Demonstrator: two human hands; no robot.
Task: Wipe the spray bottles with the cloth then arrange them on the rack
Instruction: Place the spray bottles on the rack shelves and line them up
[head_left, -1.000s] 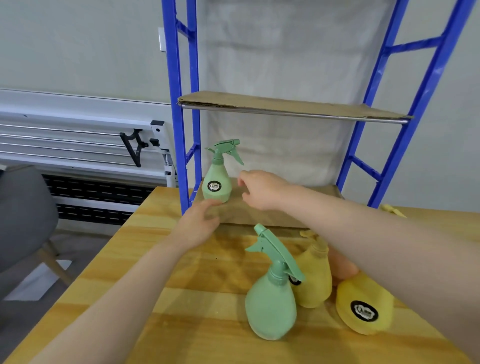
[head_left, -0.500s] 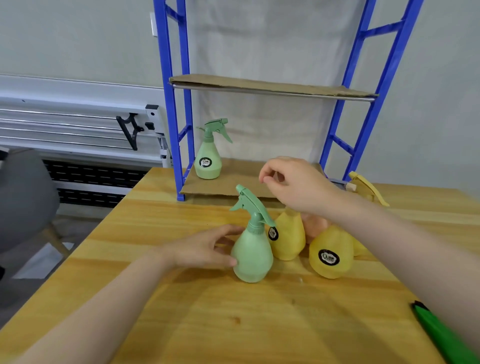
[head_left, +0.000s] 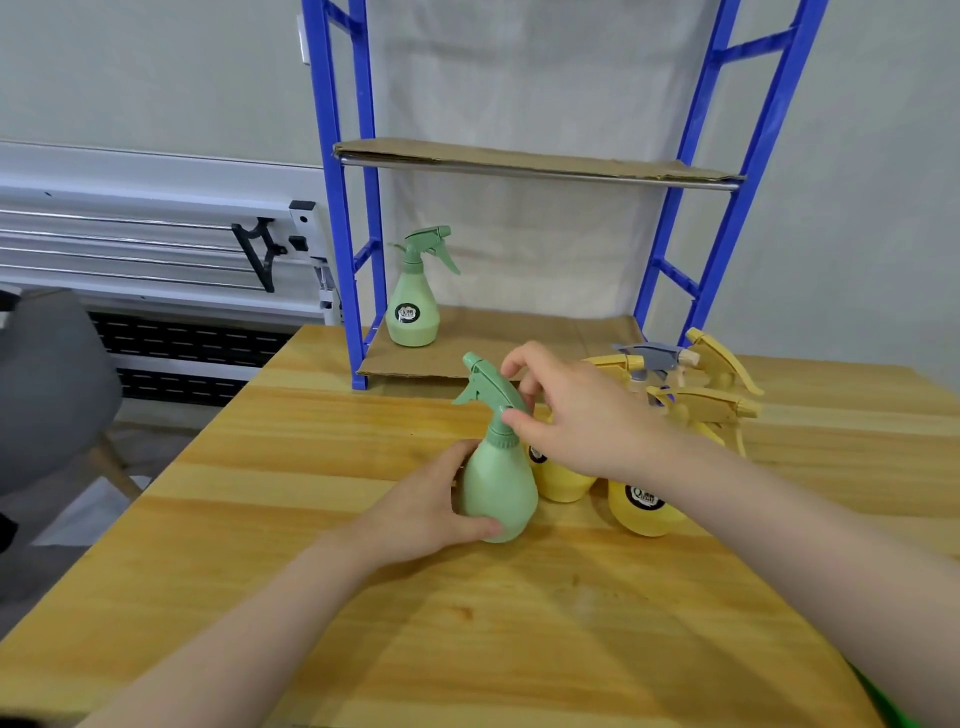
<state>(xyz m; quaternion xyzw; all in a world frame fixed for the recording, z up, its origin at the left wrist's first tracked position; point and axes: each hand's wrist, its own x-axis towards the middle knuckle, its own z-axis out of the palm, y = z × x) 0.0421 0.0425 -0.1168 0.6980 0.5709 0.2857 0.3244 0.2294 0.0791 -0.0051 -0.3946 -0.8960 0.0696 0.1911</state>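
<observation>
A green spray bottle (head_left: 498, 488) stands upright on the wooden table (head_left: 322, 519). My left hand (head_left: 431, 506) grips its body from the left. My right hand (head_left: 576, 421) curls round its sprayer head and neck, thumb on the collar. A second green spray bottle (head_left: 413, 312) stands at the left end of the blue rack's (head_left: 363, 260) lower cardboard shelf (head_left: 540, 343). Several yellow spray bottles (head_left: 644, 506) cluster right of the held one, partly hidden by my right arm. A sliver of green cloth (head_left: 883, 701) shows at the bottom right edge.
The rack's upper cardboard shelf (head_left: 519, 161) holds nothing. A bottle with a grey sprayer head (head_left: 649, 356) stands behind the yellow ones. A grey chair (head_left: 47, 374) sits off the table's left edge, and a white rail unit (head_left: 156, 244) runs along the wall.
Both hands came back from the rack, leaving one green bottle on the lower shelf. My left hand now grips the second green bottle's body and my right hand has dropped onto its sprayer head.
</observation>
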